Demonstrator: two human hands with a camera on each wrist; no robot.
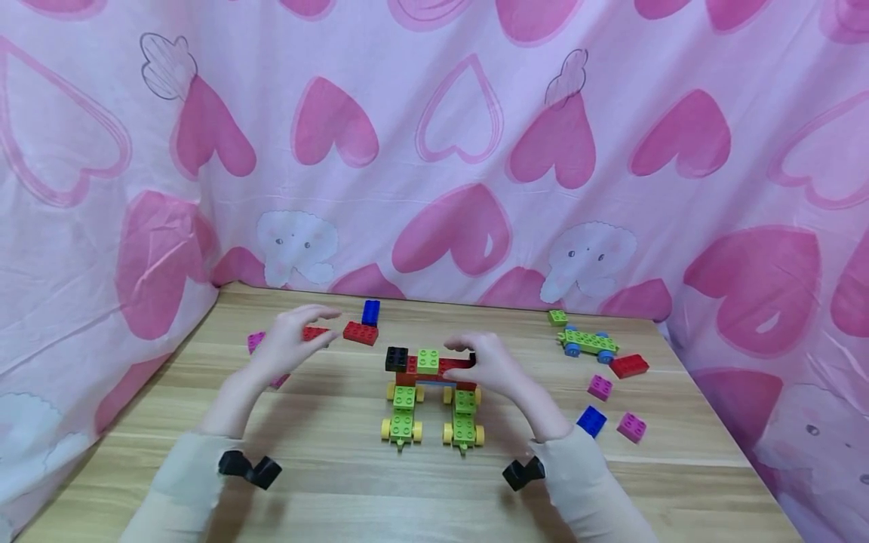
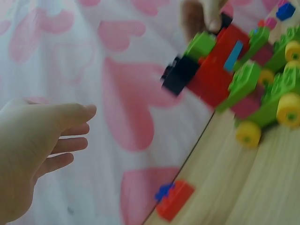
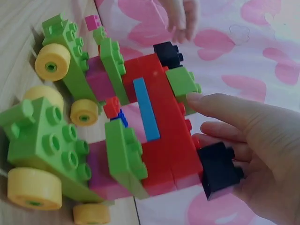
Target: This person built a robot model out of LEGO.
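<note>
Brick vehicle (image 1: 431,392), a red body on two green wheeled bases with yellow wheels, stands near the middle of the wooden table (image 1: 339,483), well clear of every table edge. The right hand (image 1: 490,366) rests against the right end of its red body, fingers loosely curled around a black brick (image 3: 216,169) there. The left hand (image 1: 288,339) hovers to the vehicle's left, apart from it, fingers spread and relaxed, holding nothing, above a red brick (image 1: 314,332). Behind the vehicle to the left lie another red brick (image 1: 360,332) and a blue brick (image 1: 370,311). To its right sit a small green car (image 1: 588,343), loose pink bricks (image 1: 600,387) and a second blue brick (image 1: 591,420). Bare wood lies in front of the vehicle; a heart-print cloth (image 1: 475,136) closes in the table's far and side edges.
</note>
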